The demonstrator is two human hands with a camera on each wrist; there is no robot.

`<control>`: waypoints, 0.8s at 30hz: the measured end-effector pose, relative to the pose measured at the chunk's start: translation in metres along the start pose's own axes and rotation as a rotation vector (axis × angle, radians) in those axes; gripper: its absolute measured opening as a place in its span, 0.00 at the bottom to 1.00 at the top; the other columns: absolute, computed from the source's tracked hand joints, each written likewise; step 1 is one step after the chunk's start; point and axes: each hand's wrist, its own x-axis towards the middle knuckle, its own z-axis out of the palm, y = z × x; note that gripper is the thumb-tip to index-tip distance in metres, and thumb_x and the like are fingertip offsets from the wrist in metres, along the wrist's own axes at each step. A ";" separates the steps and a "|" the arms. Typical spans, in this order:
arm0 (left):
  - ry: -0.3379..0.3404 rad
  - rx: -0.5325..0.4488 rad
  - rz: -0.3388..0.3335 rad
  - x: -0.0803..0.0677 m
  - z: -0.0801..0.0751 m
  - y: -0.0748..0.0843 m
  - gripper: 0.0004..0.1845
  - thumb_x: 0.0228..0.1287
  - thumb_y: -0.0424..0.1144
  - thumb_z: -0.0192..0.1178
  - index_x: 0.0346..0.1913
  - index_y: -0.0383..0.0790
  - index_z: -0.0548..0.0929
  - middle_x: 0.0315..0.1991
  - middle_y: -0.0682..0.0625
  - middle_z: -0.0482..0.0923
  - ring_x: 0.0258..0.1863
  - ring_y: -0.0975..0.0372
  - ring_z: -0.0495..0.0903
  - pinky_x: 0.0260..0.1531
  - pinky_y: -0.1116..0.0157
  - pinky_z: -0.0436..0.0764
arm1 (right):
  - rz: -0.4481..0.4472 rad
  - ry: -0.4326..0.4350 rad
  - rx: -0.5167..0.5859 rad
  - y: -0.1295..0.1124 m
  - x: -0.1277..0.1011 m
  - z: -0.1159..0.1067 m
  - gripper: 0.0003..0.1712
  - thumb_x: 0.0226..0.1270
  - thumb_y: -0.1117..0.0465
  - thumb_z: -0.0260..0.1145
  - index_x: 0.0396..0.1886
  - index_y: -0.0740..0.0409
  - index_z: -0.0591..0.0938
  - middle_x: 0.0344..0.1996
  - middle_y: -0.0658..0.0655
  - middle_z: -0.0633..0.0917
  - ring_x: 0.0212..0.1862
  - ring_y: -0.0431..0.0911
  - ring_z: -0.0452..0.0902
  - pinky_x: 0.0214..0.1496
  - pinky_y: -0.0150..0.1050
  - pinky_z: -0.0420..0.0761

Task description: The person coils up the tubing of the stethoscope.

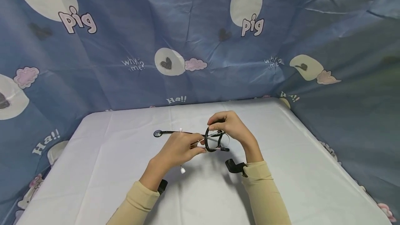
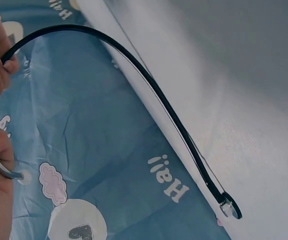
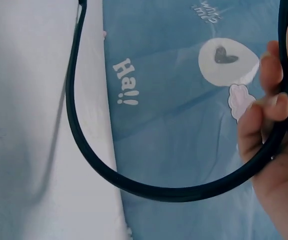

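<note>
Two hands are coiling a stethoscope over a white-covered table.

Far left, the chest piece (image 1: 157, 133) is lying on the table (image 1: 103, 169), with the black tube (image 1: 175, 132) running right from it toward the hands. The left hand (image 1: 178, 150) is pinching the metal ear tubes (image 1: 200, 144) between curled fingers, a white eartip (image 1: 182, 171) hanging just below it. Right of that, the tube is forming a loop (image 1: 214, 141), and the right hand (image 1: 229, 126) is gripping the top of this loop, fingers curled round it; the right wrist view shows the tube (image 3: 133, 185) pressed into the palm (image 3: 279, 165). To coil it well, I judge the left hand should be keeping the ear tubes steady while the right is drawing the slack in gently, avoiding kinks and dragging the chest piece smoothly across the cloth.
</note>
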 end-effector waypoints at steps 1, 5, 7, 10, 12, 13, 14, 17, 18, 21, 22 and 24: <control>0.009 -0.011 0.005 0.000 0.000 0.000 0.11 0.53 0.51 0.74 0.34 0.54 0.83 0.15 0.66 0.65 0.16 0.77 0.60 0.20 0.75 0.63 | -0.002 -0.001 0.010 0.001 0.000 0.000 0.08 0.58 0.60 0.75 0.37 0.55 0.89 0.37 0.57 0.88 0.40 0.46 0.83 0.46 0.40 0.82; 0.042 -0.061 0.003 -0.001 -0.002 0.000 0.11 0.53 0.50 0.74 0.35 0.52 0.84 0.16 0.65 0.66 0.16 0.77 0.60 0.21 0.75 0.63 | -0.014 0.002 0.055 0.002 0.002 0.000 0.10 0.59 0.61 0.75 0.38 0.60 0.88 0.38 0.57 0.88 0.39 0.43 0.84 0.45 0.39 0.82; 0.056 -0.087 -0.008 -0.002 -0.003 -0.001 0.11 0.53 0.50 0.74 0.35 0.51 0.84 0.16 0.64 0.66 0.16 0.76 0.60 0.21 0.75 0.63 | -0.019 0.000 0.078 0.002 0.004 0.002 0.11 0.60 0.62 0.74 0.40 0.63 0.88 0.37 0.55 0.88 0.38 0.42 0.84 0.45 0.38 0.82; 0.075 -0.123 -0.026 -0.005 -0.002 -0.003 0.11 0.53 0.49 0.74 0.35 0.52 0.84 0.15 0.64 0.66 0.16 0.76 0.60 0.21 0.75 0.63 | -0.010 -0.006 0.098 0.004 0.006 0.005 0.11 0.61 0.62 0.73 0.40 0.64 0.88 0.35 0.52 0.88 0.36 0.42 0.84 0.43 0.37 0.82; 0.085 -0.144 -0.042 -0.006 -0.001 -0.003 0.10 0.53 0.49 0.74 0.35 0.53 0.84 0.15 0.64 0.66 0.16 0.76 0.60 0.22 0.74 0.63 | -0.004 -0.011 0.093 0.005 0.007 0.006 0.11 0.62 0.62 0.72 0.40 0.64 0.88 0.34 0.52 0.88 0.36 0.43 0.84 0.43 0.37 0.82; 0.090 -0.156 -0.052 -0.006 -0.001 -0.003 0.10 0.53 0.49 0.74 0.35 0.54 0.84 0.15 0.64 0.65 0.16 0.76 0.60 0.22 0.74 0.63 | 0.000 -0.012 0.083 0.005 0.007 0.007 0.10 0.62 0.61 0.72 0.40 0.63 0.88 0.34 0.52 0.89 0.36 0.44 0.84 0.43 0.38 0.83; 0.095 -0.171 -0.060 -0.007 0.000 -0.003 0.10 0.53 0.49 0.74 0.35 0.54 0.84 0.15 0.64 0.65 0.16 0.76 0.60 0.22 0.74 0.63 | 0.002 -0.012 0.072 0.006 0.007 0.008 0.10 0.63 0.60 0.72 0.40 0.62 0.88 0.35 0.53 0.89 0.37 0.45 0.84 0.43 0.39 0.83; 0.108 -0.209 -0.101 -0.008 0.000 -0.004 0.10 0.53 0.48 0.74 0.35 0.54 0.84 0.15 0.64 0.64 0.16 0.75 0.60 0.22 0.73 0.62 | 0.011 -0.012 0.033 0.005 0.008 0.009 0.10 0.64 0.57 0.71 0.40 0.59 0.89 0.36 0.56 0.89 0.37 0.48 0.84 0.42 0.42 0.83; 0.113 -0.220 -0.117 -0.008 0.000 -0.004 0.10 0.53 0.48 0.74 0.35 0.55 0.84 0.15 0.64 0.64 0.16 0.74 0.60 0.21 0.73 0.62 | 0.016 -0.010 0.022 0.005 0.008 0.010 0.10 0.64 0.57 0.71 0.40 0.58 0.89 0.37 0.57 0.89 0.37 0.48 0.83 0.41 0.43 0.82; 0.124 -0.247 -0.165 -0.008 0.000 -0.005 0.09 0.53 0.48 0.74 0.35 0.56 0.85 0.16 0.64 0.64 0.16 0.73 0.60 0.21 0.72 0.62 | 0.032 -0.009 -0.007 0.006 0.009 0.011 0.08 0.66 0.62 0.67 0.41 0.56 0.89 0.35 0.57 0.89 0.35 0.49 0.82 0.39 0.44 0.81; 0.130 -0.250 -0.179 -0.008 -0.001 -0.005 0.09 0.53 0.48 0.74 0.36 0.56 0.84 0.16 0.64 0.64 0.16 0.73 0.60 0.21 0.72 0.63 | 0.031 -0.007 -0.015 0.007 0.010 0.012 0.08 0.66 0.64 0.65 0.41 0.56 0.89 0.34 0.58 0.89 0.34 0.50 0.82 0.38 0.44 0.80; 0.141 -0.260 -0.207 -0.008 -0.001 -0.006 0.10 0.53 0.48 0.74 0.35 0.57 0.84 0.16 0.64 0.64 0.16 0.72 0.61 0.21 0.72 0.63 | 0.026 -0.013 -0.019 0.008 0.010 0.014 0.12 0.65 0.68 0.62 0.42 0.56 0.89 0.32 0.59 0.90 0.33 0.50 0.82 0.37 0.43 0.79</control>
